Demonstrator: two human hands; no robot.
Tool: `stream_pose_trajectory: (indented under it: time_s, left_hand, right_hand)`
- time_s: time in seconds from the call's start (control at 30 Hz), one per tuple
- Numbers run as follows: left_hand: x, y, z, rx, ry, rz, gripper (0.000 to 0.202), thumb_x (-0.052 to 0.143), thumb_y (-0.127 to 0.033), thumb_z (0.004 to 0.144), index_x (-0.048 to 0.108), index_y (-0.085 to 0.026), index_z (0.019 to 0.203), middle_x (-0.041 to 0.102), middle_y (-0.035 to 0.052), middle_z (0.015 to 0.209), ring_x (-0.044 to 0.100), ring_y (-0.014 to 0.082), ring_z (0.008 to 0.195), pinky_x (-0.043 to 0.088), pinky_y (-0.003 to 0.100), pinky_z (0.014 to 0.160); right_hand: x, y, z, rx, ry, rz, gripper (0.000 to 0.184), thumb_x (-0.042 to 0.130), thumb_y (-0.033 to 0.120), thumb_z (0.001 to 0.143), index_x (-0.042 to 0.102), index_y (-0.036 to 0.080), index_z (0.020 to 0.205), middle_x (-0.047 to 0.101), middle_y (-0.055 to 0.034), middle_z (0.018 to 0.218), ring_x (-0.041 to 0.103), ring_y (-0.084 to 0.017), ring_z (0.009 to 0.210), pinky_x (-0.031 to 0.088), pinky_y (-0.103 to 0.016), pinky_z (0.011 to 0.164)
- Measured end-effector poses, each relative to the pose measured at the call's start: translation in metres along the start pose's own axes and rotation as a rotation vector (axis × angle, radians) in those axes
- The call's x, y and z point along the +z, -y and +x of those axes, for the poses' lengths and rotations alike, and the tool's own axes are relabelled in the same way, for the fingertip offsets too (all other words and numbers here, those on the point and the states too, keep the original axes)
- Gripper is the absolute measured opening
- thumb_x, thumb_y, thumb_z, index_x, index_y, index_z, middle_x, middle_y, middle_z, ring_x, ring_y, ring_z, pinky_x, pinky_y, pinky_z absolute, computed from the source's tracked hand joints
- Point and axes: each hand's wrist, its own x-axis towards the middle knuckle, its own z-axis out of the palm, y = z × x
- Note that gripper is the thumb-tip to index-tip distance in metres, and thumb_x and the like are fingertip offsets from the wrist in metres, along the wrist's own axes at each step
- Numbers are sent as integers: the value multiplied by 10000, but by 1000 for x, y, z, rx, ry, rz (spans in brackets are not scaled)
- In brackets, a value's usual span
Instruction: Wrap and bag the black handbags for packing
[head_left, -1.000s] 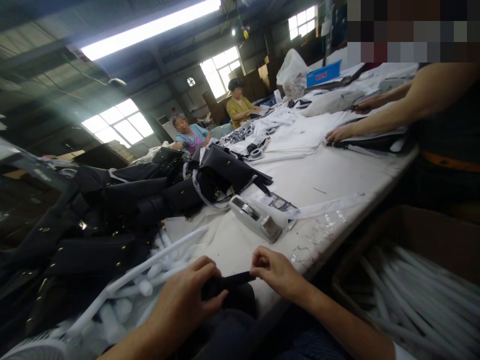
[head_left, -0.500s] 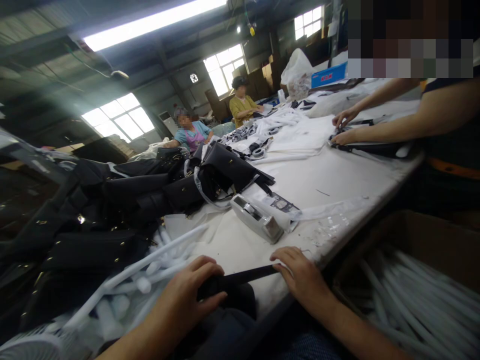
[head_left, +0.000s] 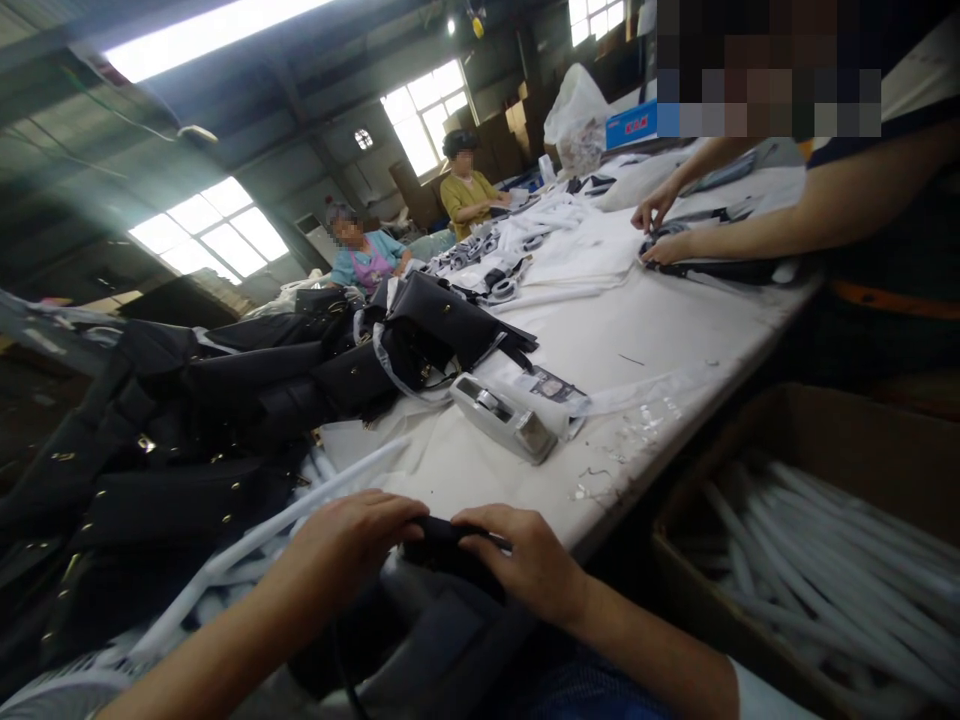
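Note:
Close together at the near edge of the table, my two hands grip a black strap (head_left: 439,532). My left hand (head_left: 360,535) curls over its left end with the fingertips pressed down. Thumb and fingers of my right hand (head_left: 525,558) pinch it from the other side, and a dark end sticks out past the fingers. Below them a dark bag or cloth (head_left: 442,625) lies in shadow near my lap; its shape is hard to make out. A white tape dispenser (head_left: 504,418) stands on the table just beyond my hands.
Black bags (head_left: 180,500) are heaped on the left, beside white padding rolls (head_left: 262,530). A cardboard box (head_left: 675,560) of white tubes stands low on the right. Across the white table (head_left: 600,345), a co-worker's hands (head_left: 664,230) handle a dark item. Two people sit farther back.
My hands have come together, so the strap that was stretched between them is now mostly covered. My right hand moved left. The camera view shifted slightly.

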Motion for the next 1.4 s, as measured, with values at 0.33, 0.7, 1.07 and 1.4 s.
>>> stream_pose_trajectory:
  time_s: [0.33,0.7,1.07,1.4]
  left_hand:
    - [-9,5,16,-177,3,-143,305,542,-474,893,749,-262,967,756,10,933,688,220,898,494,274,817]
    - [7,-2,2,-333,-36,-313,395,570,-566,865,733,-227,989,729,52,1026,668,262,993,531,339,858]
    - [7,-9,-9,-380,40,-220,424,577,-589,842,676,-245,1068,725,31,985,669,245,921,503,316,795]
    - [0,-13,-12,-433,93,-214,311,651,-467,800,693,-249,1018,742,13,938,679,241,900,491,308,790]
  right_hand:
    - [12,1,13,-15,-88,32,216,578,208,945,748,266,1066,766,-17,994,702,-179,938,515,-285,896]
    - [19,-4,13,23,-184,204,241,745,121,788,779,256,984,748,-31,1023,688,-192,985,524,-308,947]
    - [20,10,13,56,-120,162,303,784,108,741,762,262,1001,764,-5,975,694,-189,952,518,-300,923]
    - [27,-5,13,185,48,456,172,704,195,823,767,226,980,743,-23,987,682,-186,962,517,-296,898]
